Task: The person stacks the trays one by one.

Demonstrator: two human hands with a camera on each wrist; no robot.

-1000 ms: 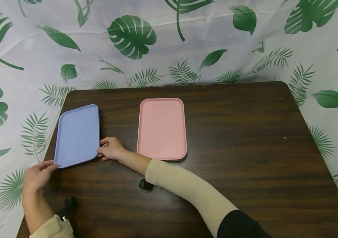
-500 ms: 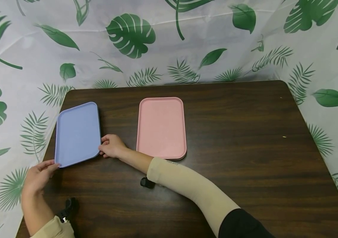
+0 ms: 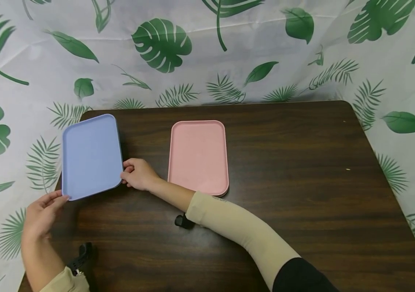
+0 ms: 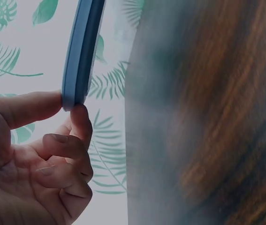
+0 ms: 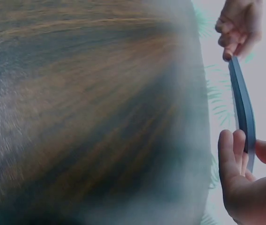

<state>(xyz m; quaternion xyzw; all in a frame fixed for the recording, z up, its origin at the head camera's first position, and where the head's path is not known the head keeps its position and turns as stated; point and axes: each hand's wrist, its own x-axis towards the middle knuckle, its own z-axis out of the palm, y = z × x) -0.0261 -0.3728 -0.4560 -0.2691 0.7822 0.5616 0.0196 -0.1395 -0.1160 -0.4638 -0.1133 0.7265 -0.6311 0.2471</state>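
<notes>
A blue tray [image 3: 91, 158] is held above the table's left side, clear of the wood in both wrist views. My left hand [image 3: 43, 213] pinches its near left corner; in the left wrist view the thumb lies on one face and a finger under the edge [image 4: 79, 56]. At the near right corner my right hand [image 3: 140, 174] grips the rim between thumb and fingers. The right wrist view shows the tray edge-on [image 5: 243, 103] between both hands. A pink tray [image 3: 198, 158] lies flat right of my right hand, partly behind the forearm.
The dark wood-grain table [image 3: 302, 170] stretches to the right, with a small pale speck [image 3: 347, 169] on it. A white cloth with green leaves [image 3: 229, 36] hangs behind and at both sides. Black wrist mounts [image 3: 80, 259] sit on the forearms.
The blue tray has risen off the table and shifted slightly up and left in the head view, both hands moving with it. The pink tray has stayed put.
</notes>
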